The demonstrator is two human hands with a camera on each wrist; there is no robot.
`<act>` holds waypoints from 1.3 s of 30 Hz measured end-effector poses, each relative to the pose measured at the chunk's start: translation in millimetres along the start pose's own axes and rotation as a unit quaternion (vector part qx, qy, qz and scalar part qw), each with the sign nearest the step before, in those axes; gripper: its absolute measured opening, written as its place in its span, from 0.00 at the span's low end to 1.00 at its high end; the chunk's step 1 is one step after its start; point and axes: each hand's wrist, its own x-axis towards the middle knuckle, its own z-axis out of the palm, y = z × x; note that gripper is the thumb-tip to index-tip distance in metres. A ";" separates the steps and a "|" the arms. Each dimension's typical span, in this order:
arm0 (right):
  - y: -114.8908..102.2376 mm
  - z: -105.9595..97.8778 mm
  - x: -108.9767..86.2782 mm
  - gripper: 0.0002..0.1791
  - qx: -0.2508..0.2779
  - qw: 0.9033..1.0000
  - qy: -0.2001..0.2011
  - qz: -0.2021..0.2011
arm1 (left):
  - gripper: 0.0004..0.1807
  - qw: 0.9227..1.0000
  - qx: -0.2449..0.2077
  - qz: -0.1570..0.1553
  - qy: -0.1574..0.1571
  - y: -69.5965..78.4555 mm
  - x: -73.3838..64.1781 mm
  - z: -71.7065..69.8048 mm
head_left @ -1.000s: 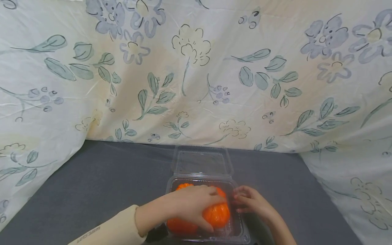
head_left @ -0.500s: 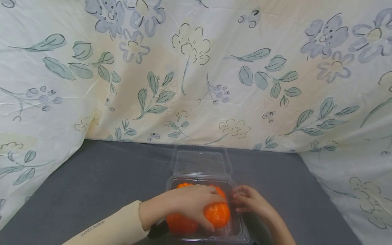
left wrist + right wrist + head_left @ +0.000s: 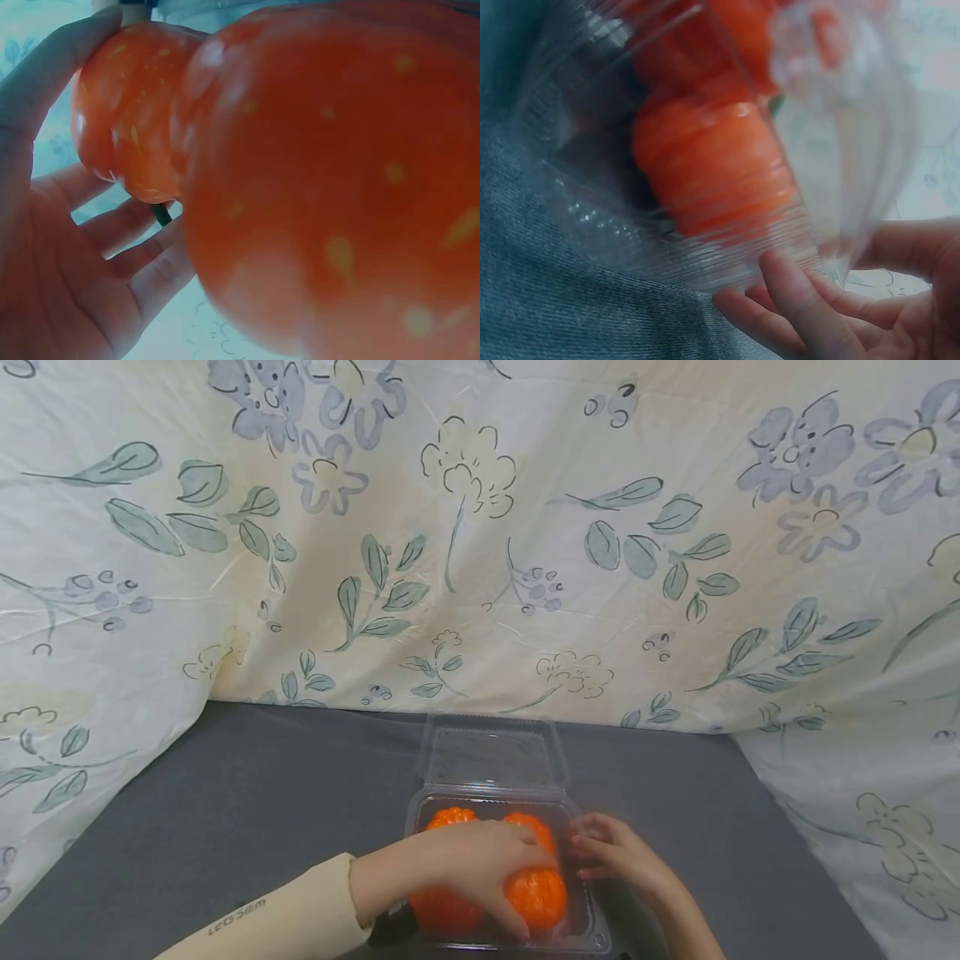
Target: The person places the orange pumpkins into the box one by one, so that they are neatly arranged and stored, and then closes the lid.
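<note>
Several small orange pumpkins sit in a clear plastic clamshell container. My left hand reaches over them and grips the front right pumpkin. In the left wrist view, the thumb lies on a yellow-flecked pumpkin with a green stem, fingers round its far side; another pumpkin looms close. Behind my left hand show the back left pumpkin and the back right one. The front left pumpkin is partly covered. My right hand holds the container's right side, fingertips at the ribbed wall.
The container's lid lies folded back, away from me. Dark grey cloth covers the table. A floral curtain hangs behind it and along both sides. A dark object shows under the left wrist.
My left hand has shifted slightly right and toward me, together with the front right pumpkin. More of both back pumpkins shows. The right hand has stayed at the container's side.
</note>
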 end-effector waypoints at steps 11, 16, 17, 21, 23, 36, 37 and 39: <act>0.0 0.5 0.1 0.23 0.003 1.000 0.000 0.003 | 0.33 1.000 -0.012 -0.008 -0.015 1.4 4.0 4.9; -0.5 0.3 -0.3 0.23 0.004 1.000 -0.001 0.001 | 0.32 0.999 -0.027 -0.017 -0.013 0.1 6.2 9.2; -0.7 0.2 -0.3 0.23 0.004 1.000 0.000 0.002 | 0.32 0.999 -0.028 -0.019 -0.012 0.1 6.5 9.7; -0.5 -0.4 0.7 0.23 0.003 1.000 0.004 0.003 | 0.33 0.999 -0.035 -0.037 -0.009 2.5 4.5 8.9; -0.6 -0.4 0.7 0.23 0.005 1.000 0.002 0.001 | 0.34 0.999 -0.026 -0.045 -0.006 4.0 2.1 6.2; -0.9 0.7 -0.6 0.22 0.001 1.000 -0.001 -0.001 | 0.24 1.000 -0.001 0.001 0.028 10.8 -2.1 -2.3; -1.0 0.8 -0.7 0.22 0.002 1.000 -0.001 0.001 | 0.23 1.000 0.004 0.004 0.029 11.2 -1.7 -1.7; -1.1 0.8 -0.7 0.22 0.003 1.000 -0.001 0.002 | 0.23 1.000 0.004 0.006 0.028 11.6 -0.8 -0.7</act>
